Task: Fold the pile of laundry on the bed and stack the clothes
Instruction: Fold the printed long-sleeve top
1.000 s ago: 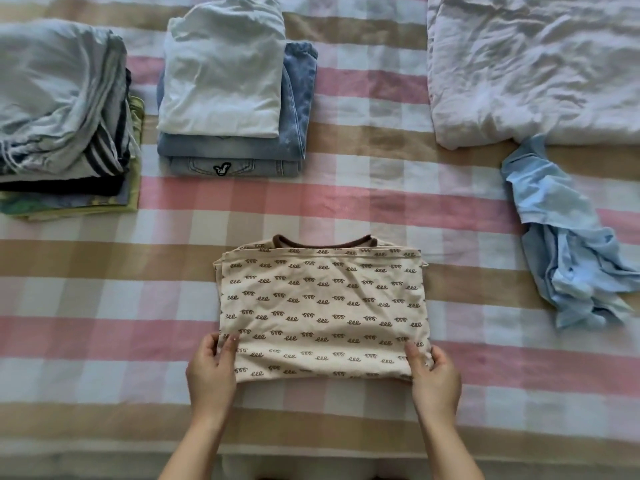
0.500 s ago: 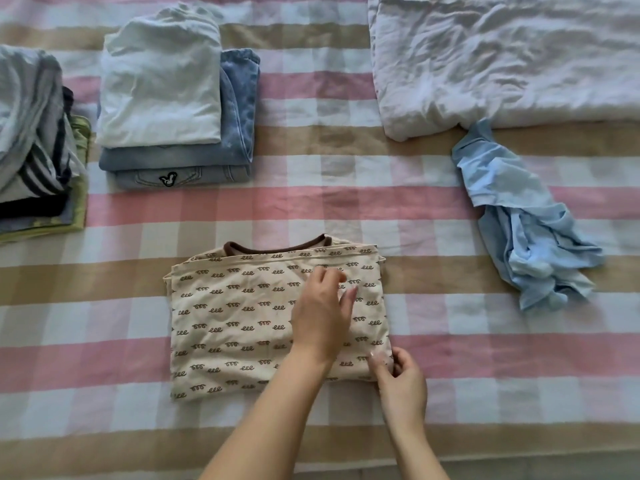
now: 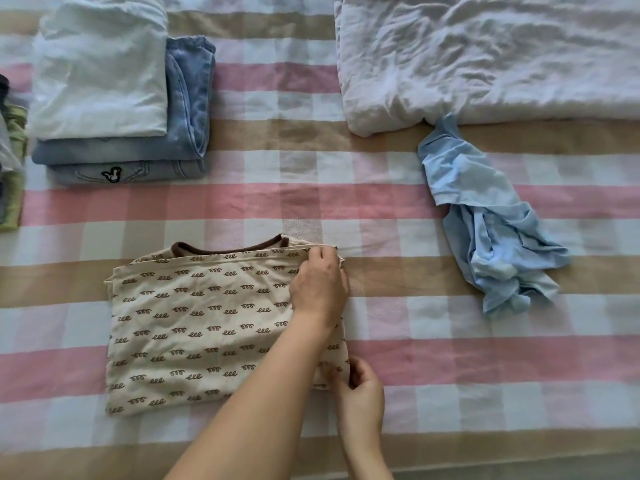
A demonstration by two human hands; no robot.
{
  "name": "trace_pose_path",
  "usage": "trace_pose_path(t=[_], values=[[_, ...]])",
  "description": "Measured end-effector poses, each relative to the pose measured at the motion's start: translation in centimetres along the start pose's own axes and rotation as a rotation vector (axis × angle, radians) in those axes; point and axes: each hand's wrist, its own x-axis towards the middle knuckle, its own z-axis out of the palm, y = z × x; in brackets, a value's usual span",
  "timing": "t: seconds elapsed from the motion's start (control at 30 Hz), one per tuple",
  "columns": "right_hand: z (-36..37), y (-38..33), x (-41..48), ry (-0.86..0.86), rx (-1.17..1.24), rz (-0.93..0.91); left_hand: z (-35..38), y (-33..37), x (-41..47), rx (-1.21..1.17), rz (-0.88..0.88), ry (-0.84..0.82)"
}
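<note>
**Item 1.** Cream shirt, soft fabric printed with small brown squiggles, with a brown neckband. It is folded to a rough rectangle and lies flat on the near middle of the bed, neckband at the far edge.

**Item 2.** Left hand. The forearm crosses over the near right part of the cream shirt. The fingers are curled over its far right corner and grip the fabric layers there.

**Item 3.** Right hand. It is at the shirt's near right corner. Thumb and fingers pinch the fabric edge in a narrow hold.

**Item 4.** Checked bed cover, woven in pink, tan and white bands, lying under all the items.

**Item 5.** Folded white top, rumpled, resting on folded blue denim jeans at far left. A small black-and-white emblem shows on the near edge of the jeans. This stack is well apart from the cream shirt.

**Item 6.** Second stack at the left border, mostly cut off. A yellow-green layer is visible, and the rest cannot be told.

**Item 7.** Crumpled light blue garment, unfolded, lying to the right of the cream shirt and well apart from it. Its far end meets the white rumpled bedding at far right.
</note>
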Motion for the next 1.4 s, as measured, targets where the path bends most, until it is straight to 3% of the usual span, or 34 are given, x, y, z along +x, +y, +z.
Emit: trace_pose_path(t=[0.13,0.27,0.43,0.53,0.73,1.0,1.1,1.2,1.3,1.4], values=[[0.3,-0.6,-0.7,0.040,0.135,-0.030,-0.7,0.2,0.1,-0.139,-0.083,-0.034],[1.9,-1.7,-3.6,0.106,0.161,-0.147,-3.8,-1.2,0.0,-0.641,-0.261,-0.073],[7.2,-3.8,-8.3,0.091,-0.062,-0.705,-10.9,-7.6,-1.8,-1.405,-0.515,-0.016],[11.4,-4.1,-10.3,0.005,-0.136,-0.902,-14.3,-13.1,-2.8,-1.581,-0.503,0.013],[18.9,-1.8,-11.4,-0.144,-0.343,-1.027,-15.3,-22.8,-3.0,-1.517,-0.614,0.056],[20.9,0.0,-10.3,-0.348,-0.604,-0.928,-12.0,-27.0,-3.3,-1.126,-0.672,0.296],[19.5,-1.3,-9.6,-0.176,-0.459,-0.895,-12.2,-27.0,-5.4,-0.832,-0.556,0.427],[18.1,-3.1,-7.0,0.159,-0.411,-0.667,-11.6,-26.8,-7.8,-0.760,-0.550,0.305],[17.6,-4.2,-4.1,0.107,-0.308,-0.276,-10.8,-26.1,-9.0,-0.745,-0.525,0.178],[17.7,-4.6,-2.8,0.042,-0.291,-0.185,-10.7,-25.5,-8.8,-0.741,-0.550,0.109]])
